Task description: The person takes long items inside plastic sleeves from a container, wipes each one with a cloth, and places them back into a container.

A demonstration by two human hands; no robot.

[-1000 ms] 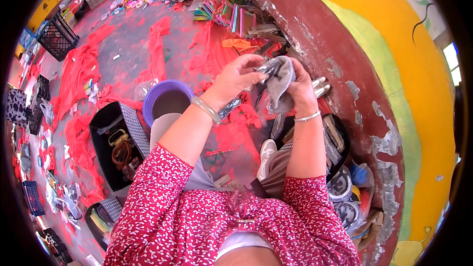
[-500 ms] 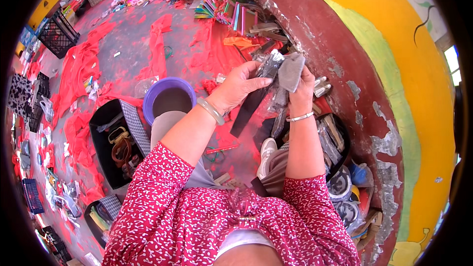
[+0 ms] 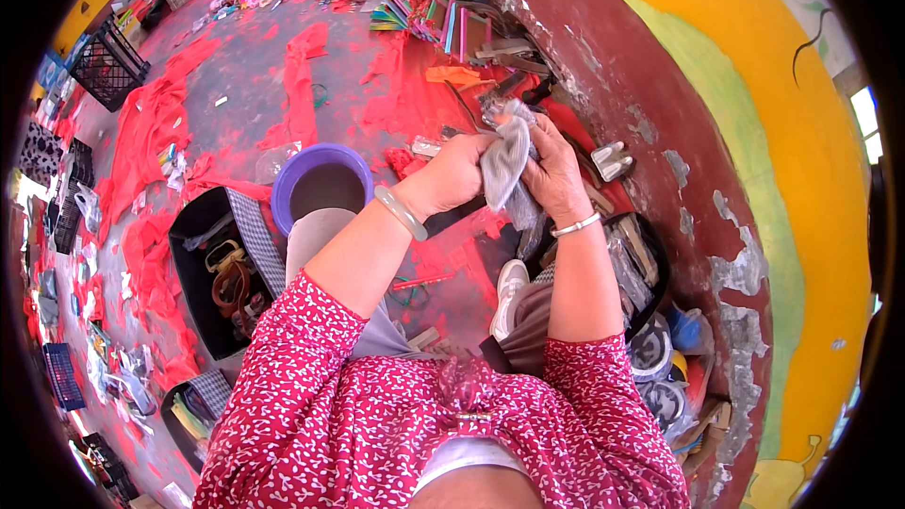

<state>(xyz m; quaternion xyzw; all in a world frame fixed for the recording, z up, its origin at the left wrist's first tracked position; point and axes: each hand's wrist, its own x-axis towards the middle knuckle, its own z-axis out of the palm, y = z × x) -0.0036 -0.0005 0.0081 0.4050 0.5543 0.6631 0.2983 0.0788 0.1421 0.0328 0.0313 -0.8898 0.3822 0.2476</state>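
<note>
In front of me both hands are raised and close together. My left hand (image 3: 459, 170) is closed, its fingers curled round a dark strip in clear plastic that is now mostly hidden. My right hand (image 3: 558, 175) grips a grey cloth (image 3: 507, 162), which is bunched over the strip between the hands. Crinkled clear plastic shows at the top of the bundle. Below my right wrist, a dark bin (image 3: 650, 306) holds several plastic-wrapped items.
A purple bucket (image 3: 283, 203) of murky liquid stands left of my knee. Beside it a black box (image 3: 193, 292) holds belts. Red cloth scraps (image 3: 151, 132) litter the floor. A peeling red wall (image 3: 660, 170) curves along my right, with bagged rolls (image 3: 650, 358) at its foot.
The grey cloth has moved left and now wraps over the strip. My right hand has turned and shifted left. The strip's long dark end has dropped mostly out of sight.
</note>
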